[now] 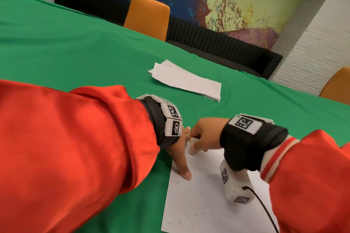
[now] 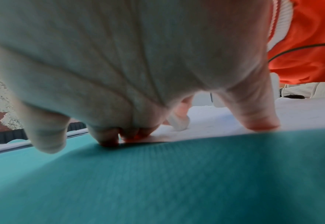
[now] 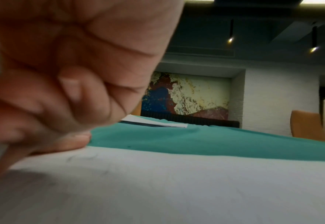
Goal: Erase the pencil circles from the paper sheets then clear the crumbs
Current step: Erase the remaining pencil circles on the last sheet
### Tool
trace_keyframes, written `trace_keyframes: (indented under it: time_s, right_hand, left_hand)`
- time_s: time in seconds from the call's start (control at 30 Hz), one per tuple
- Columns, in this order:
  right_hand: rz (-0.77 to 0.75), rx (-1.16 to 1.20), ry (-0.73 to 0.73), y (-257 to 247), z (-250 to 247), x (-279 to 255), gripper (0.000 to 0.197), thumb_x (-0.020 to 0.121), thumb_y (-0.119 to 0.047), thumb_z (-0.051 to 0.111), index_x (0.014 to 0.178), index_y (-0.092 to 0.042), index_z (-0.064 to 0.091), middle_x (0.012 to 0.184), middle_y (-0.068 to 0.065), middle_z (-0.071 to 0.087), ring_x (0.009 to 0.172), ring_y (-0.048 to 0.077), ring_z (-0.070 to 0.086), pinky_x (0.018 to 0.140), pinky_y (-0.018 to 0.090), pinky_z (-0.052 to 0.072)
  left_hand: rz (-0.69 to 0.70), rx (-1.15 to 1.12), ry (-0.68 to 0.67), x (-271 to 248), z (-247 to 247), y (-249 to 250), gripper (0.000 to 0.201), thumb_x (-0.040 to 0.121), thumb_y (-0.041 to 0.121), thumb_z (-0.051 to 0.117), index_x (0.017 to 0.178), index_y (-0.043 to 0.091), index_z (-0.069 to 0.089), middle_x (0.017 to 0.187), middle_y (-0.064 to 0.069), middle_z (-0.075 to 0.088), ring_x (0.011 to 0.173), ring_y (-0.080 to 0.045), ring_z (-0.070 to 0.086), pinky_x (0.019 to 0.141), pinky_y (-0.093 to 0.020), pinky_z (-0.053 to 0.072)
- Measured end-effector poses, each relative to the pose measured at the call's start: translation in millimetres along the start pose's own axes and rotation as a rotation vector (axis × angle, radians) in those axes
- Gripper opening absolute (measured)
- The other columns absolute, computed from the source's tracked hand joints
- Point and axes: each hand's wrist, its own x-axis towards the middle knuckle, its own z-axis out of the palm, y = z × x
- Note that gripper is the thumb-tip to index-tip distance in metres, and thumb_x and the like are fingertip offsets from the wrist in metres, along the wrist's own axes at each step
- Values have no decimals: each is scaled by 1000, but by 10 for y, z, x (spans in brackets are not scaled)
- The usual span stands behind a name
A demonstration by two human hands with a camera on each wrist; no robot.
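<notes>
Paper sheet [image 1: 204, 195] lay on the green cloth [image 1: 75, 47], flecked with dark crumbs [image 1: 180, 222]; the right hand [image 1: 205, 134] pinched a white eraser [image 1: 193, 146] against it, and the left hand [image 1: 180, 159] pressed its edge with straight fingers. A stack of sheets [image 1: 187, 80] lay beyond. From the left wrist, fingertips [image 2: 263, 121] touched the paper. From the right wrist, curled fingers [image 3: 71, 94] hovered over the sheet.

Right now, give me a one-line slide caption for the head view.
Left hand pins the sheet while right hand rubs an eraser near its top edge.
</notes>
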Motion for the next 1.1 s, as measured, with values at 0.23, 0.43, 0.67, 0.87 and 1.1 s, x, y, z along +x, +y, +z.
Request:
trace_keyframes:
  time_s: [0.23,0.43,0.67,0.87,1.1]
  right_hand:
    - [48,-4,52,80,-41,48,21,86,-25,58,99,-12,69,70,-6,59,68,11,53,58,16,38]
    - [32,-23,-33,60,-24,-43,20,86,-31,61,96,-15,69,68,-9,58,61,6,51,61,16,39]
    - [45,18,-37,85,-15,-25,18,85,-31,62,93,-16,69,67,-9,59,61,6,51,62,16,42]
    - [102,19,41,132,-40,11,22,88,-26,58,101,-12,69,63,-10,55,57,4,49,58,14,39]
    - [83,39,-74,114,-7,-82,21,86,-25,59,101,-13,70,62,-9,57,53,5,48,58,15,41]
  left_hand:
    - [-59,44,-34,10,26,6,113,80,63,59,151,15,-14,158,-2,-16,146,-17,-10,116,-36,-3]
    - [-62,35,-38,7,26,5,112,80,62,59,150,15,-15,158,-2,-17,145,-16,-12,116,-35,-4]
    - [-60,33,-29,0,22,17,112,81,62,60,151,14,-14,158,-2,-16,146,-16,-11,116,-35,-4]
    - [-57,22,-19,-12,33,10,113,80,62,60,150,14,-14,158,-2,-17,146,-16,-11,116,-35,-5]
    - [-44,13,12,-27,33,24,112,81,58,63,151,13,-12,159,-3,-13,146,-16,-6,116,-32,0]
